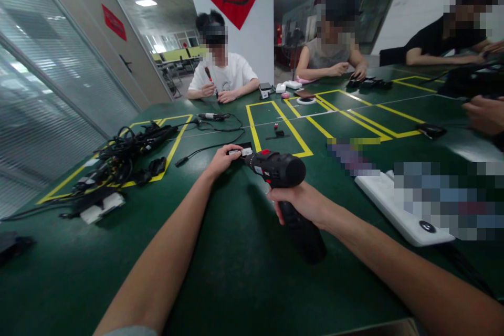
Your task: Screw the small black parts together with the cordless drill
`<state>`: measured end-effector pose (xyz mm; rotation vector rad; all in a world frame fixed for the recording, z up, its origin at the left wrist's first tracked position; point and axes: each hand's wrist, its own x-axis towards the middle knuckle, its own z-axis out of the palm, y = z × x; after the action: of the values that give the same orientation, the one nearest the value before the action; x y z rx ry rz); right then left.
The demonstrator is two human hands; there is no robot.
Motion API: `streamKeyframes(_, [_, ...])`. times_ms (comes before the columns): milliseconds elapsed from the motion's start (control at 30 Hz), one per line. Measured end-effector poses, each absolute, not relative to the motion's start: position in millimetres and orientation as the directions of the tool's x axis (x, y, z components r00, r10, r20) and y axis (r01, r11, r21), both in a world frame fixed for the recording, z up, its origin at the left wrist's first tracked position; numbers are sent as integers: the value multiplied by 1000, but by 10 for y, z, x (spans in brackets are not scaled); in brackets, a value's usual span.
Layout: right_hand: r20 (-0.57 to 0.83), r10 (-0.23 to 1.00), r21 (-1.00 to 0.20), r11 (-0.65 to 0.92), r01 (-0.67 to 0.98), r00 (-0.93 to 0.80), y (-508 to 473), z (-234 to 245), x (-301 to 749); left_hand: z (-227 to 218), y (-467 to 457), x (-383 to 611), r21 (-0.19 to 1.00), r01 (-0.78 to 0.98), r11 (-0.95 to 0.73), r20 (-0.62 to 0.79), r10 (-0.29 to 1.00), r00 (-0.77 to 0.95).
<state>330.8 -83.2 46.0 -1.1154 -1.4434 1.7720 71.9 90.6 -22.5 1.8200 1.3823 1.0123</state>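
My right hand (pixel 299 202) is wrapped round the grip of a black cordless drill (pixel 279 168) with red details, its chuck pointing forward and left. The drill's tip meets or nearly meets a small black part with a white label (pixel 247 151) on the green table (pixel 220 252). Fingers of my left hand (pixel 221 161) press that part from the left, pinching its near edge. Whether the bit touches a screw is too small to tell. Just beyond lie a small black piece (pixel 279 133) and a tiny red one (pixel 276 126).
Tangled black cables (pixel 122 157) and black housings (pixel 151 169) lie at the left. A white device (pixel 401 207) sits to the right. Yellow tape rectangles (pixel 252 128) mark the tabletop. Across it sit several people, one in a white shirt (pixel 232 73) holding a screwdriver (pixel 209 74).
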Motion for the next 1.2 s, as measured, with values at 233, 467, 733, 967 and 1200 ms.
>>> streamKeyframes(233, [-252, 844, -966, -251, 66, -473, -841, 518, 3314, -227, 898, 717, 842, 477, -252, 201, 967, 155])
streamKeyframes(467, [-251, 853, -966, -250, 63, -458, -828, 429, 3309, -232, 898, 721, 832, 490, -260, 209, 965, 156])
streamKeyframes(733, [-279, 850, -957, -285, 54, -446, -832, 450, 3289, -219, 885, 741, 821, 507, -264, 218, 964, 150])
streamKeyframes(967, [-277, 851, -959, -272, 77, -445, -832, 485, 3301, -222, 891, 725, 805, 525, -276, 224, 961, 162])
streamKeyframes(1200, [-288, 845, -951, -306, 35, -450, -818, 475, 3294, -229, 888, 716, 820, 509, -262, 207, 965, 163])
